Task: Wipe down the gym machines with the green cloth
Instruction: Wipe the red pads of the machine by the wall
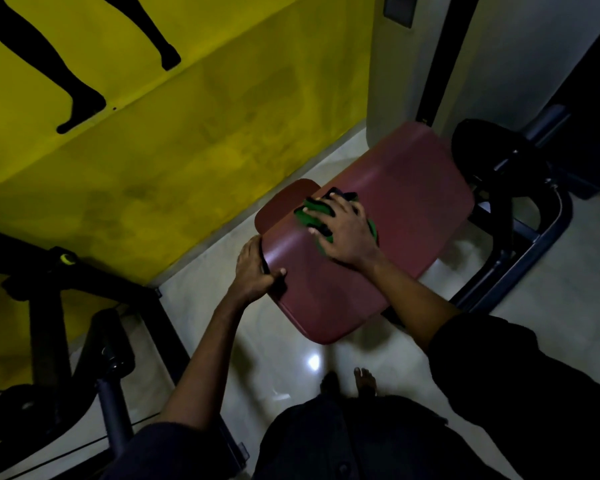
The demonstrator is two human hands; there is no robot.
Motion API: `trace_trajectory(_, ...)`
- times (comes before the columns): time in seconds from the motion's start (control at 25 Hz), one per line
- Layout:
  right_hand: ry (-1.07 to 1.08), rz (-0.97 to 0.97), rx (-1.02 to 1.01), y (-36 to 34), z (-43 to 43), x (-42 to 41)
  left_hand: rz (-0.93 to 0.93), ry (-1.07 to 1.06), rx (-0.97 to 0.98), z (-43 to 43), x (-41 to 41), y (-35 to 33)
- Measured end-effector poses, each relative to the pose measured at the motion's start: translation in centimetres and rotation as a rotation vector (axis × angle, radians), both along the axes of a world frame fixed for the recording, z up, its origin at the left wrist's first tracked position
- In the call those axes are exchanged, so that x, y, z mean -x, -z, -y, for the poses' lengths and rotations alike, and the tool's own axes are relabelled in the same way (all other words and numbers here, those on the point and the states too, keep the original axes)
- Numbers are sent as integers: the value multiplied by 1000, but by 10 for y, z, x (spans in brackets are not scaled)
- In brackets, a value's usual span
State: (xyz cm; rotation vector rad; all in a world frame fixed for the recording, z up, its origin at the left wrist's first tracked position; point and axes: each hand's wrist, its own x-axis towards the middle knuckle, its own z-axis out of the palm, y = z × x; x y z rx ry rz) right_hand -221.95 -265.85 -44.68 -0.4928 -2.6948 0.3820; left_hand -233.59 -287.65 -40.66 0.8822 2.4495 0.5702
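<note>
Your right hand, fingers spread, presses the green cloth onto the red pad; your left hand grips its edge.

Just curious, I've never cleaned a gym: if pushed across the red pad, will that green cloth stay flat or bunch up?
Probably floppy: the green cloth lies crumpled under the right hand. It likely glides easily, since the red pad looks smooth and glossy. Unpressed, it would probably bunch.

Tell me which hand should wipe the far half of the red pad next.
Right. The right hand presses the green cloth on the red pad, the far half straight ahead of it. The left hand grips the pad's edge and has no cloth.
</note>
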Motion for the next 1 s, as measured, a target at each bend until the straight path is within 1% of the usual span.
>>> trace_trajectory(0.12, 370, -97, 165, 6, 8, 7, -33, -20, 61, -8, -2, -3)
trace_trajectory(0.16, 460, -115, 198, 8, 21, 8, -41, -26, 77, -14, -7, -6)
trace_trajectory(0.2, 505, -118, 221, 11, 35, 5, -60, -13, 70, -20, -10, -8)
trace_trajectory(0.24, 497, -107, 222, 16, 48, -3, -92, 18, 37, -28, -11, -9)
trace_trajectory(0.32, 364, -64, 164, 32, 63, -30, -149, 98, -42, -42, -12, -4)
trace_trajectory(0.4, 268, -38, 94, 48, 53, -59, -219, 124, -63, -52, -13, 5)
trace_trajectory(0.44, 291, -41, 102, 53, 43, -68, -276, 125, -52, -53, -15, 11)
trace_trajectory(0.52, 473, -56, 190, 55, 28, -75, -373, 145, -21, -53, -21, 19)
trace_trajectory(0.6, 706, -104, 321, 56, 28, -67, -385, 162, -11, -52, -20, 20)
trace_trajectory(0.68, 864, -167, 426, 57, 38, -59, -354, 177, -4, -55, -17, 19)
trace_trajectory(0.72, 878, -175, 440, 60, 45, -61, -349, 187, -4, -57, -17, 18)
trace_trajectory(0.84, 740, -125, 374, 70, 68, -80, -362, 206, -2, -69, -22, 18)
trace_trajectory(0.88, 713, -118, 390, 74, 68, -87, -355, 204, -1, -75, -24, 17)
trace_trajectory(1.0, 797, -158, 498, 75, 52, -94, -344, 187, -2, -83, -27, 16)
